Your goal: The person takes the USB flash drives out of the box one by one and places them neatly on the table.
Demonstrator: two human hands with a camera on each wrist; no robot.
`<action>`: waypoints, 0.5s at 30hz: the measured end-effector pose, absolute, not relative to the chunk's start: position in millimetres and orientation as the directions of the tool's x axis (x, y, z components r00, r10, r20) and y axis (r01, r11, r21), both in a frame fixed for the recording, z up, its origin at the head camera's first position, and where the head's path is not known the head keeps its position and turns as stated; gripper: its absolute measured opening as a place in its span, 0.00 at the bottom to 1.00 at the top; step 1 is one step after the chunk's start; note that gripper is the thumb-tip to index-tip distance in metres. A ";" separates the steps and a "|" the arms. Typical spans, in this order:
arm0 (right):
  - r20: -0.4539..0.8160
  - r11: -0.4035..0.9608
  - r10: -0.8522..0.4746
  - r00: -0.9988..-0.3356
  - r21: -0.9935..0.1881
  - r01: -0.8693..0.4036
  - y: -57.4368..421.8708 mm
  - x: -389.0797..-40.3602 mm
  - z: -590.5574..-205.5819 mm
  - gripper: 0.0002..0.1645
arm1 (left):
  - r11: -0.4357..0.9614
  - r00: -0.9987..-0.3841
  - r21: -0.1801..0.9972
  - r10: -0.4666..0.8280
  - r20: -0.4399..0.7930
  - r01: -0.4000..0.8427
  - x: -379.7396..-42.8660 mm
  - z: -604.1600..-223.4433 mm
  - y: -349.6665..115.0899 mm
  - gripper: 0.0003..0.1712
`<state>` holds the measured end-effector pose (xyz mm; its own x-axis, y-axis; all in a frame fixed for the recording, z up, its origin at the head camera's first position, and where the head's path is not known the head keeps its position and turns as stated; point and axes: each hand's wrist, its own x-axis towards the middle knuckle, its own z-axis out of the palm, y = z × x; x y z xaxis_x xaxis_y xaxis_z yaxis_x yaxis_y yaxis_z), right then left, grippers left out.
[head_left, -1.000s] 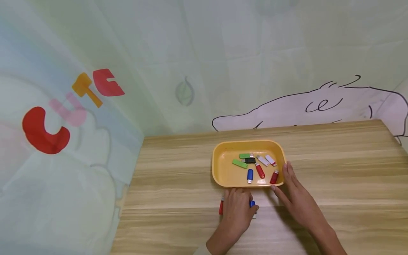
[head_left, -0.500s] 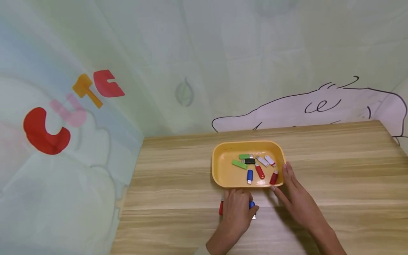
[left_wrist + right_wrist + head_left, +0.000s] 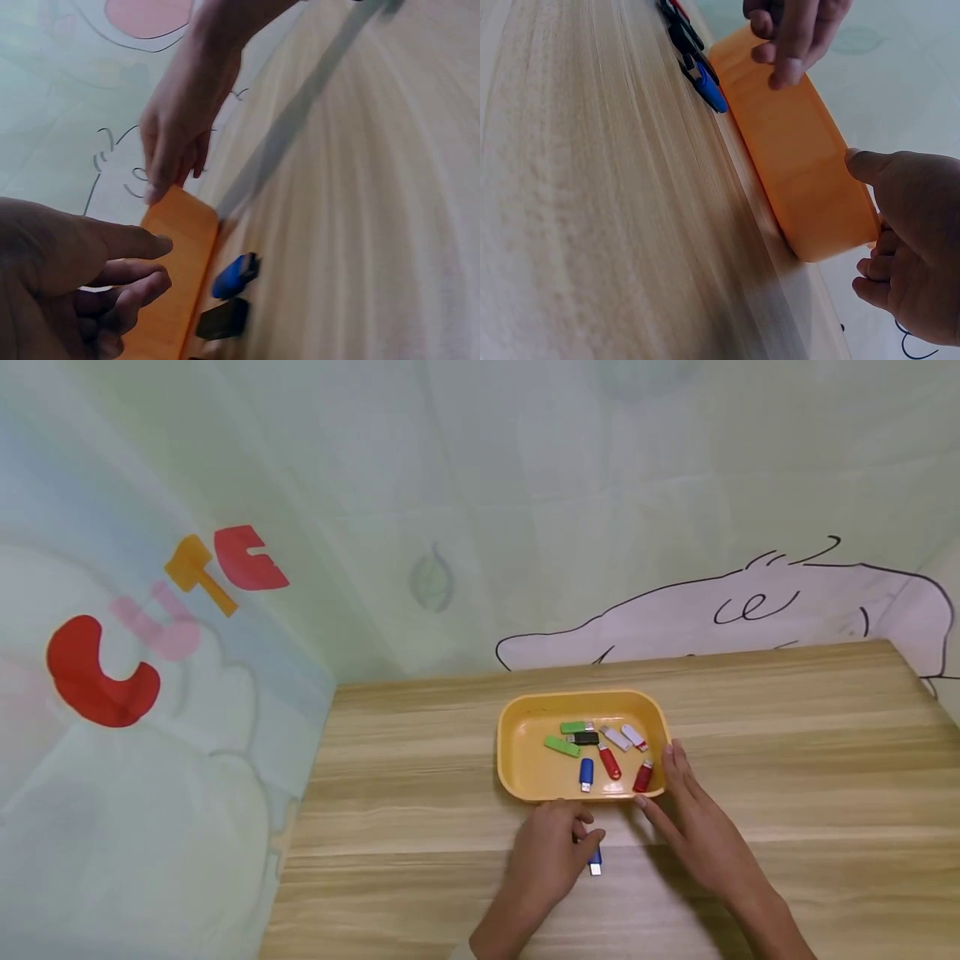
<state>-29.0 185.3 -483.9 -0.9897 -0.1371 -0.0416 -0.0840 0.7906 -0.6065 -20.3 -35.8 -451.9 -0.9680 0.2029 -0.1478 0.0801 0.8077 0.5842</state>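
The right hand [image 3: 705,835], fingers extended, should steady the tray [image 3: 528,760] at four o'clock while the left hand [image 3: 551,852], fingers loose, works gently at six.

Colourful letters [image 3: 176,642] and a black-outlined cartoon [image 3: 757,614] mark the pale backdrop [image 3: 525,485].

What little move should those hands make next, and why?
Probably lower the left hand to pinch the blue USB drive outside the yellow box: that hand hovers close by, seemingly holding nothing, while the right hand holds the box's corner.
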 end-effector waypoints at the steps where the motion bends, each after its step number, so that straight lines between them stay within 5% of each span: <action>1: -0.037 0.789 -0.140 -0.989 -0.608 -0.089 185.3 -29.3 -483.8 0.55 | 0.792 -0.968 0.609 0.192 -0.161 0.056 -21.1 -449.1 -36.8 0.10; 9: -0.013 0.779 -0.153 -0.988 -0.616 -0.113 185.4 -29.7 -481.7 0.53 | 0.727 -0.985 0.682 0.161 -0.054 0.082 -32.0 -434.5 -46.8 0.04; 15: -0.036 0.787 -0.146 -0.989 -0.610 -0.094 184.1 -30.6 -482.2 0.54 | 0.783 -0.985 0.606 0.174 0.004 0.141 -44.3 -433.5 -52.8 0.06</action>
<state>-30.6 184.1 -482.2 -0.9886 -0.1459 -0.0363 -0.0937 0.7866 -0.6103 -44.3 -52.8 -433.5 -0.9848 0.1737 0.0041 0.1406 0.7831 0.6058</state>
